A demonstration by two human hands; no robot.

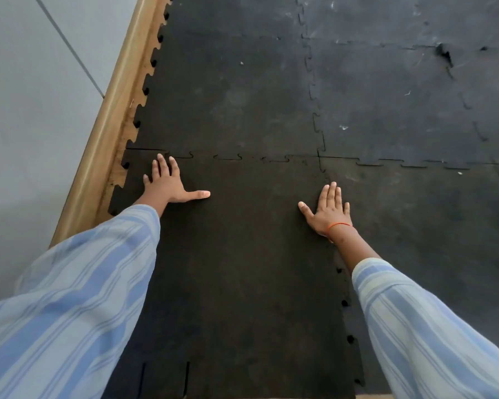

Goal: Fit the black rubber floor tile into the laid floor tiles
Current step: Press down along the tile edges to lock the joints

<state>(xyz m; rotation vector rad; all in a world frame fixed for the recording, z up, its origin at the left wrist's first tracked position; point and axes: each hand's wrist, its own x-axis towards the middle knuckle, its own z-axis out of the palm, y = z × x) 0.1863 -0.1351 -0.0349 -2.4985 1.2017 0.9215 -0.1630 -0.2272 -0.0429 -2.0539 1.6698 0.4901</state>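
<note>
A black rubber floor tile (242, 254) with jigsaw edges lies flat in front of me. Its far edge meets the laid floor tiles (231, 96) along an interlocking seam. My left hand (167, 182) rests palm down with fingers spread near the tile's far left corner. My right hand (329, 208) lies flat and spread near the tile's right edge, where small gaps show along the seam to the neighbouring tile (429, 226). Neither hand holds anything.
A wooden skirting strip (110, 133) runs along the left edge of the tiles, under a grey wall (26, 125). Worn, scuffed tiles stretch away at the back right, one with a torn spot (444, 54). Striped blue sleeves cover both forearms.
</note>
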